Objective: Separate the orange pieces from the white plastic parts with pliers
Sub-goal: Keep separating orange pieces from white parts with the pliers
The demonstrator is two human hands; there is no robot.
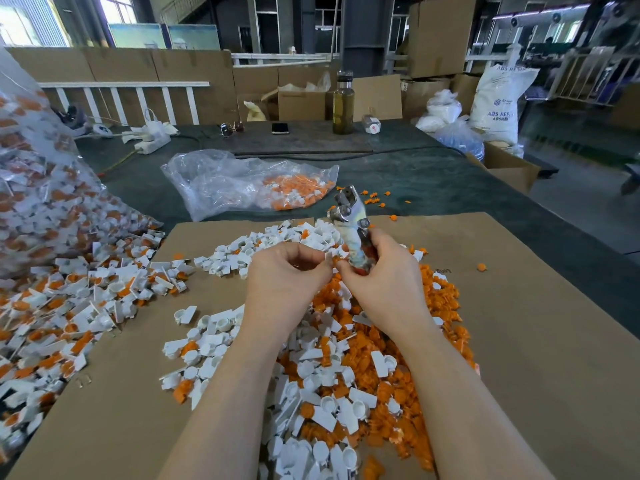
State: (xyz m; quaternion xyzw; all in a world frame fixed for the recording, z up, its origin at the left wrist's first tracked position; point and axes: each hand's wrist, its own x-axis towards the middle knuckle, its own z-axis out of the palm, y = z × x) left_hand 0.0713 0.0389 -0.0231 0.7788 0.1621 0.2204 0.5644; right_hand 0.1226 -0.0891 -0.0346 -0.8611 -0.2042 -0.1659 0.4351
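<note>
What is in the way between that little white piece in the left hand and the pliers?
Nothing visible. The left hand pinches the white piece right beside the pliers held upright in the right hand.

Daylight pours through tall windows (117, 8) into a dim factory hall, cardboard boxes (440, 36) stacked along the back, a white railing (124, 85) behind the dark green tabletop's (433, 174) far-left corner.

I'm in a factory/warehouse: stacked cardboard boxes (440, 32), ABS resin sack (498, 102), steel columns (363, 29), bulk plastic parts on counter (450, 168).
</note>
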